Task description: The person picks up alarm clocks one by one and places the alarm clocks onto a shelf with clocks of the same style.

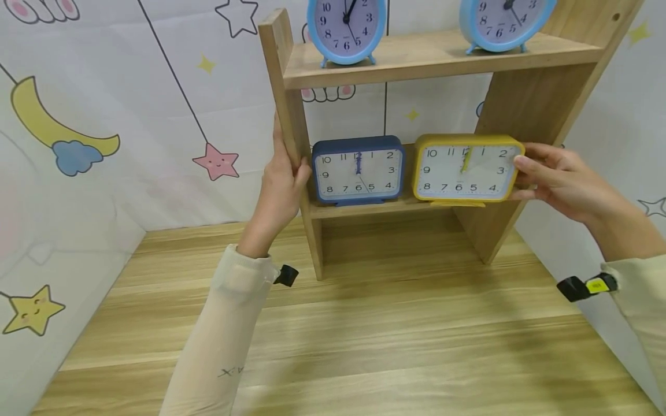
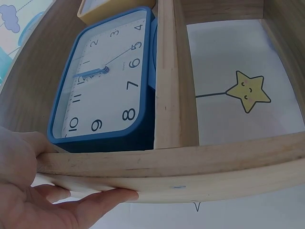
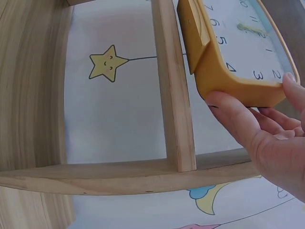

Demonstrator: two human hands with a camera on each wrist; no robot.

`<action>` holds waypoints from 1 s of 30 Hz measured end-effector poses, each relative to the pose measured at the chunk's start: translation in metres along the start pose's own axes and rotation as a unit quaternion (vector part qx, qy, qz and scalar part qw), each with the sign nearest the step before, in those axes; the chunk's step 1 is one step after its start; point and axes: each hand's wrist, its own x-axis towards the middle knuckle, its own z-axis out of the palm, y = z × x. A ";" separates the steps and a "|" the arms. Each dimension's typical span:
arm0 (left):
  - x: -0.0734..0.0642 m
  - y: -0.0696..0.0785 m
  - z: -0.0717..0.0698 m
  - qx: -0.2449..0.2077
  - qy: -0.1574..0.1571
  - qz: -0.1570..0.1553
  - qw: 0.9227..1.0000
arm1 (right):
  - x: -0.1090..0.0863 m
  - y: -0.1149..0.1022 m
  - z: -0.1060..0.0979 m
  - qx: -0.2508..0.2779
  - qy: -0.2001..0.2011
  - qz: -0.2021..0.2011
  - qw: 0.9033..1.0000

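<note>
A small wooden shelf (image 1: 291, 104) stands on the wooden table. On its lower board a dark blue rectangular clock (image 1: 358, 170) sits at the left, and a yellow rectangular clock (image 1: 465, 169) stands beside it at the right. My left hand (image 1: 281, 182) grips the shelf's left upright (image 2: 167, 174), thumb in front and fingers behind. My right hand (image 1: 551, 176) holds the yellow clock (image 3: 228, 62) by its right edge, thumb on the front rim and fingers behind it. The blue clock (image 2: 102, 83) fills the left wrist view.
Two round light-blue alarm clocks (image 1: 346, 29) (image 1: 502, 23) stand on the top board. The wooden table (image 1: 364, 346) stretches out in front of the shelf. A white backdrop with printed stars and a moon (image 1: 57, 136) walls in the left and back.
</note>
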 end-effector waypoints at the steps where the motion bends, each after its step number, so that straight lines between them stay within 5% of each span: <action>1: 0.000 0.000 0.000 0.001 0.000 0.000 1.000 | 0.001 0.000 0.000 0.001 -0.001 -0.001 1.000; 20: 0.000 0.000 0.001 0.003 -0.001 -0.003 1.000 | 0.020 -0.003 0.005 -0.022 0.065 0.069 0.995; 30: 0.000 0.000 0.000 0.005 0.002 0.001 1.000 | 0.028 0.000 0.002 -0.035 0.056 0.084 0.994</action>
